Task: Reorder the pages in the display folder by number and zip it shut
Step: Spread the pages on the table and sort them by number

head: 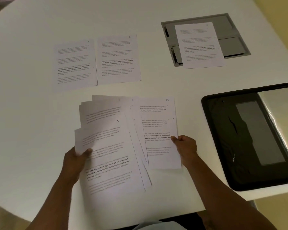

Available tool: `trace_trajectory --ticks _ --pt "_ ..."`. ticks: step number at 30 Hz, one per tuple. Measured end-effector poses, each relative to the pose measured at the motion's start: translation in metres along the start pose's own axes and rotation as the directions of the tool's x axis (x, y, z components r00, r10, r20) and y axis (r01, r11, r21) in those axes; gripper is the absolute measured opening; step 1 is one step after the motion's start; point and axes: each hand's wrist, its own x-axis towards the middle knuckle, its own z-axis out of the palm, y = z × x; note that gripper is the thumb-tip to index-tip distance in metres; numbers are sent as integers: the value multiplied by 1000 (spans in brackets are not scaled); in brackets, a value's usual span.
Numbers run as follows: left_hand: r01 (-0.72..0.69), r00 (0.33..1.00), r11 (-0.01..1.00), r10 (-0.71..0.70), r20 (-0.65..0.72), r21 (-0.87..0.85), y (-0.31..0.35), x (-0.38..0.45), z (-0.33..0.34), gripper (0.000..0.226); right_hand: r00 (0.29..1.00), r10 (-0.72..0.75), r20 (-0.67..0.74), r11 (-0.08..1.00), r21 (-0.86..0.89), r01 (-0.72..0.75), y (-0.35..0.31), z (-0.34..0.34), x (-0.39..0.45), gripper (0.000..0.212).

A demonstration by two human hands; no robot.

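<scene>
Head view: fanned pages pinched by left hand and right hand, numbers exposed for sorting; folder lain open right.

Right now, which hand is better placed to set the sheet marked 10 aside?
Right hand: it already pinches the white printed sheet marked 10 at its right edge. The left hand is busy holding the fanned stack topped by page 5.
</scene>
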Motion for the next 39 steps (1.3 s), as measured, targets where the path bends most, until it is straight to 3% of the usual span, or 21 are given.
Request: trace_trajectory --ticks 2,3,5,7,8,11,15,18,21,25,33,36,39 --pt "32 998 997 -28 50 -72 -1 3 -2 29 995 -98 -20 982 -166 93 0 -2 0 18" --pt "59 996 992 -51 71 -109 -1 5 -1 27 972 -222 -74 929 -318 188 -1 -2 -2 19" --pt "114 988 980 -95 125 -162 0 6 2 25 834 -528 -161 763 -522 382 -1 3 -9 37" --pt "164 973 962 -122 194 -219 1 6 9 24 738 -662 -127 700 -457 549 -6 13 -20 45" --pt "190 965 954 -138 224 -231 1 6 12 25 740 -669 -77 701 -398 592 -9 19 -25 44" --pt "238 945 937 -162 286 -255 -2 6 17 29 817 -570 84 753 -345 560 -15 31 -30 45" --pt "283 920 916 -175 350 -286 -6 4 17 35 914 -304 270 848 -361 389 -31 37 -30 51" --pt "287 916 914 -174 361 -288 -10 4 13 34 934 -184 305 952 -182 246 -33 39 -27 34" --pt "295 908 913 -176 379 -282 -10 3 9 33 924 -223 311 944 -168 285 -31 41 -24 8" --pt "285 913 923 -180 366 -258 -9 5 7 29 925 -245 291 940 -164 300 -34 43 -23 9" --pt "276 935 930 -202 291 -242 -12 18 0 37 970 -73 234 996 -28 81 -42 22 -5 21" --pt "260 943 934 -190 273 -246 -12 22 -2 40 958 -83 275 996 51 71 -50 16 -7 18" --pt "235 940 953 -173 294 -189 -10 24 2 36 939 -148 309 988 2 155 -52 24 -18 20"
